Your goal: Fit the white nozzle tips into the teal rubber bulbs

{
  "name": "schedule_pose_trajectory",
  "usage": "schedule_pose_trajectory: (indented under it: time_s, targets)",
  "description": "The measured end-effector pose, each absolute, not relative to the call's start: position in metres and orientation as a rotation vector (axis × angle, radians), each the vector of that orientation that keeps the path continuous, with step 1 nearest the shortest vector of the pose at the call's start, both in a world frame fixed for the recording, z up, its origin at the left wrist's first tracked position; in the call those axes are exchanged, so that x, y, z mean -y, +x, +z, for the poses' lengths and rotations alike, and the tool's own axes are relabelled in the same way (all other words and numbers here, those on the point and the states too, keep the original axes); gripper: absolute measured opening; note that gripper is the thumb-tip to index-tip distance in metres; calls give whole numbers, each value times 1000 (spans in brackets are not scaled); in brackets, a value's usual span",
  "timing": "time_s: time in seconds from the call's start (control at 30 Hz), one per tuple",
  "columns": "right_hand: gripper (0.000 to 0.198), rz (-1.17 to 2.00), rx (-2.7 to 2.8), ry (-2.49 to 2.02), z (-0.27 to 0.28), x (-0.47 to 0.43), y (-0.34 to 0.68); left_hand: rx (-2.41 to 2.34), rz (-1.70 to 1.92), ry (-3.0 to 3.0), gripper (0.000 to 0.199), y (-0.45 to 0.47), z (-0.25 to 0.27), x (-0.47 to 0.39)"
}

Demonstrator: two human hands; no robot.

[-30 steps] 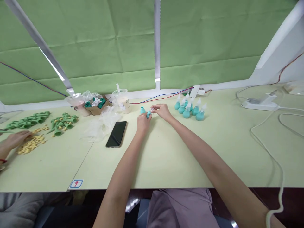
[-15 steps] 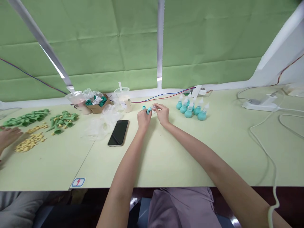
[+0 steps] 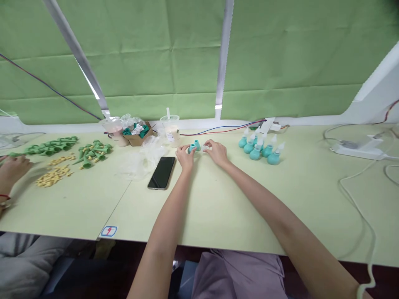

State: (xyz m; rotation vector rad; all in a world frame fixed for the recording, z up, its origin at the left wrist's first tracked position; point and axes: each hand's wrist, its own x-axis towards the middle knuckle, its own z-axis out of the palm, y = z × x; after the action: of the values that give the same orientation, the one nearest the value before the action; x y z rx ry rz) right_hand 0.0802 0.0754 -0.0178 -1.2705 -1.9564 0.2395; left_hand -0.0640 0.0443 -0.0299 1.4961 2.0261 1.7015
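Note:
My left hand [image 3: 186,158] pinches a small teal squeeze bulb [image 3: 191,148], its open neck pointing up. Right behind it stands a second teal bulb [image 3: 197,144] with an open neck. In the fingertips of my right hand [image 3: 218,153] is a clear plastic nozzle [image 3: 205,148], slightly apart from the bulbs. Farther right, several teal bulbs fitted with clear pointed nozzles [image 3: 255,153] stand upright in a cluster.
A phone [image 3: 161,172] lies left of my left forearm, beside crumpled clear plastic bags [image 3: 140,160]. Behind are a lidded drink cup [image 3: 171,132] and a cardboard box [image 3: 136,140]. A co-worker's hand [image 3: 15,169] is near green horn-shaped parts [image 3: 90,154]. A power strip [image 3: 358,149] sits right.
My hands have drawn apart, and the nozzle is now separate from the held bulb, which has turned upright. The view has shifted left.

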Motion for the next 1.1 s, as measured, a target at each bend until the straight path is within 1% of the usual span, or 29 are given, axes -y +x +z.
schedule_pose_trajectory:
  time_s: [0.13, 0.23, 0.37, 0.57, 0.67, 0.9, 1.1]
  targets:
    - [18, -48, 2104, -1251, -17, -79, 79, -1922, 1670, 1463, 24, -67, -35, -52]
    - [14, -142, 2155, -1229, -17, -85, 79, -1918, 1651, 1509, 25, -66, -37, -55]
    - [12, -145, 2178, -1244, -20, -89, 76, -1910, 1642, 1513, 23, -66, -39, -56]
    - [24, -158, 2187, -1215, -21, -87, 73, -1942, 1617, 1542, 31, -65, -41, -55]
    - [26, -158, 2192, -1231, -20, -85, 73, -1998, 1582, 1531, 35, -65, -43, -55]
    - [27, -186, 2156, -1196, -17, -80, 79, -1967, 1596, 1473, 26, -64, -43, -56]
    - [26, -257, 2081, -1224, 8, -74, 116, -1898, 1630, 1476, 25, -63, -42, -57]
